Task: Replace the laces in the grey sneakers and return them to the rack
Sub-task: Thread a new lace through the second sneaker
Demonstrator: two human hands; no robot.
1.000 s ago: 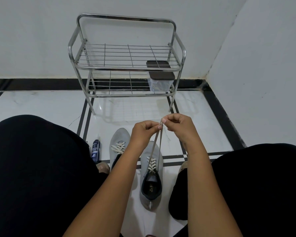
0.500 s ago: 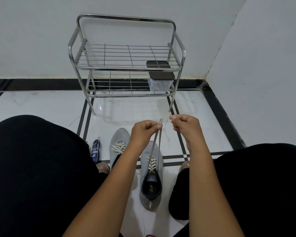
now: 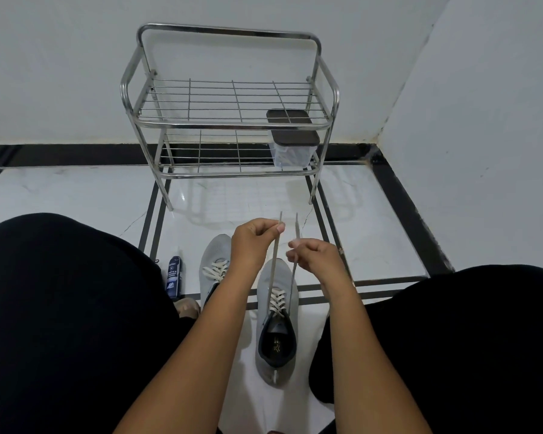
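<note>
Person seated, dark-clad knees either side of view, forearms reaching down between them

Nearest on the floor: right-hand grey sneaker [image 3: 276, 346], heel toward the viewer, toe away, pale lace crossed through its eyelets all the way to the top pair. Two lace ends rise taut from it. Left hand [image 3: 255, 242] pinches the left lace end [image 3: 275, 258] between thumb and curled fingers; right hand [image 3: 315, 256] pinches the right lace end [image 3: 296, 233] likewise, a little lower. The tips stand up above both fists, close together but not crossed

Just left and slightly farther: second grey sneaker [image 3: 214, 264], also laced, partly hidden behind the left wrist. Small dark spray bottle [image 3: 173, 274] beside it, near the left knee

Farther, against the wall: steel rack [image 3: 229, 123], two wire shelves; a lidded clear box [image 3: 293, 145] sits at the right of the lower shelf

Judgement: lacing looks finished on this shoe; step in hand is evening and tensioning the ends. Next move calls for crossing the ends and tying a knot without losing tension, then carrying both shoes to a rack shelf
</note>
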